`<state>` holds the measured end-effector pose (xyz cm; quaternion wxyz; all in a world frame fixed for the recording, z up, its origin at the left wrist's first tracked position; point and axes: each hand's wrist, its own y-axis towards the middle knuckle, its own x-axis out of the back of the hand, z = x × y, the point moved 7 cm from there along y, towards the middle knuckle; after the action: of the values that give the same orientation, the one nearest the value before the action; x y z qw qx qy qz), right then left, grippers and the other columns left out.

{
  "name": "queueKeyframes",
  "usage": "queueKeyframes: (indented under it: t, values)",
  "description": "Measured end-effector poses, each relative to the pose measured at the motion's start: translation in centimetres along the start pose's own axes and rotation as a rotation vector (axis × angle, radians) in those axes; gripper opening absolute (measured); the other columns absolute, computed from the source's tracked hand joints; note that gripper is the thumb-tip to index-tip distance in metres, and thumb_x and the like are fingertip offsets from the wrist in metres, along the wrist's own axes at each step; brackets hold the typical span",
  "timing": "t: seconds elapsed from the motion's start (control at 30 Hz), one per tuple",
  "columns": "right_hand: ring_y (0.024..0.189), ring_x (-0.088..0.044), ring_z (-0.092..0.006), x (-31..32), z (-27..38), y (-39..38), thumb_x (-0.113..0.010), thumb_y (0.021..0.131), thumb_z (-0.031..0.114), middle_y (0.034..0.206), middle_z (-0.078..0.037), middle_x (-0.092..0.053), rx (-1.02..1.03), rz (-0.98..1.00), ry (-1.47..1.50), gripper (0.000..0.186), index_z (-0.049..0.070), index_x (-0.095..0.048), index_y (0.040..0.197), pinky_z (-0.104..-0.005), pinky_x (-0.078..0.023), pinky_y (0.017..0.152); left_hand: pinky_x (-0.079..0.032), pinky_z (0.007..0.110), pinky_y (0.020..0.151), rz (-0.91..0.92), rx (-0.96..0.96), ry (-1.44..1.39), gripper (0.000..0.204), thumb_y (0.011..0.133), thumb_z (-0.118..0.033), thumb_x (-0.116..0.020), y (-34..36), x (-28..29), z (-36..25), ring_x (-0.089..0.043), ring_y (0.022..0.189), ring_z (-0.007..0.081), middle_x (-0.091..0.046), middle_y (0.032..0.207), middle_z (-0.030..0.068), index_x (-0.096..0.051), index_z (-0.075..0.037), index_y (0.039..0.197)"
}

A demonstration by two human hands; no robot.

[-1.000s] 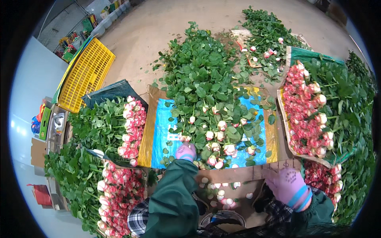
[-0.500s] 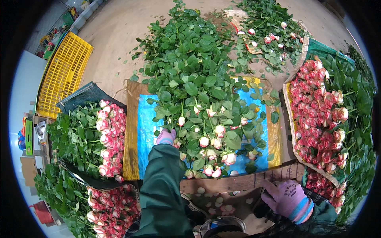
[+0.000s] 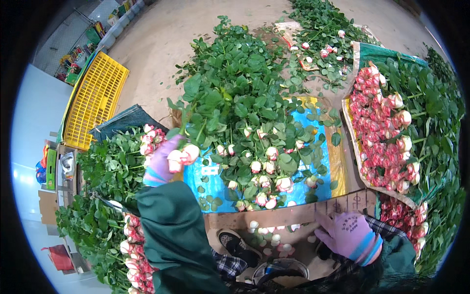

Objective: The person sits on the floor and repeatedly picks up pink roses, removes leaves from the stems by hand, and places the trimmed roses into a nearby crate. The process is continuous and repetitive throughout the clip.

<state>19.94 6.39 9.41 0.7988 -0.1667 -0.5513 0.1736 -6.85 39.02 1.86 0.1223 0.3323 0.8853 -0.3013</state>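
Observation:
My left hand [image 3: 161, 161], in a pink glove, is closed on white-and-pink roses [image 3: 186, 154], raised at the left of a blue-and-yellow sheet [image 3: 313, 186]. A pile of leafy rose stems [image 3: 230, 98] with scattered blooms covers much of that sheet. At the lower right, my gloved right hand [image 3: 342, 232] has its fingers apart beside a wooden board [image 3: 293, 215] with dark marks along the sheet's near edge. I see nothing held in it.
Wrapped roses lie in stacks at left [image 3: 132, 235] and right [image 3: 382, 137]. A yellow crate [image 3: 93, 98] leans at back left. More cut stems [image 3: 323, 29] lie on the floor [image 3: 147, 54]. A bucket [image 3: 279, 269] and fallen petals are below the board.
My left hand has risen from among the blooms on the sheet and moved left, now gripping roses with their stems lifted. My right hand stays near the board.

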Motion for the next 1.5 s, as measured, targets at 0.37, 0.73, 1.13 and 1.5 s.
queueKeyframes:
  t: [0.37,0.73,1.13,1.5]
  values:
    - [0.081,-0.063,-0.0383,-2.3,2.2,0.2,-0.050,0.093,0.038,0.085,-0.020,-0.065,0.148,0.012,0.103,0.043,0.008,-0.052,0.123,-0.0482,-0.049,0.071,-0.055,0.042,0.074,-0.492,0.197,-0.166,0.042,0.093,-0.043,-0.056,0.2,3.9,10.3,-0.066,0.085,0.0267,-0.068,0.099,0.0149,-0.051,-0.007,0.114]
    - [0.080,-0.062,-0.0379,-1.7,2.5,-1.4,-0.052,0.092,0.034,0.085,-0.016,-0.065,0.252,-0.112,0.152,0.038,0.005,-0.054,0.117,-0.0478,-0.049,0.069,-0.054,0.047,0.076,-0.112,-0.171,-0.399,0.024,0.093,-0.033,-0.056,-10.9,-12.9,-1.8,-0.063,0.084,0.0274,-0.064,0.099,0.0132,-0.061,-0.014,0.108]
    - [0.073,-0.066,-0.0308,-2.0,2.0,-2.5,-0.049,0.092,0.031,0.079,-0.014,-0.067,0.190,-0.070,0.123,0.032,0.004,-0.067,0.091,-0.0411,-0.051,0.066,-0.054,0.030,0.064,-0.522,-0.362,0.002,0.029,0.097,-0.025,-0.051,-17.8,-21.1,1.0,-0.061,0.070,0.0157,-0.064,0.092,0.0147,-0.056,-0.001,0.112]
    - [0.079,-0.066,-0.0317,-3.0,1.2,-2.7,-0.051,0.092,0.031,0.087,-0.014,-0.066,0.187,-0.048,0.104,0.034,0.004,-0.057,0.112,-0.0440,-0.051,0.063,-0.047,0.042,0.088,-0.828,0.234,1.542,0.049,0.087,-0.046,-0.050,3.0,3.6,9.9,-0.063,0.102,0.0341,-0.067,0.105,0.0174,-0.070,-0.003,0.099]
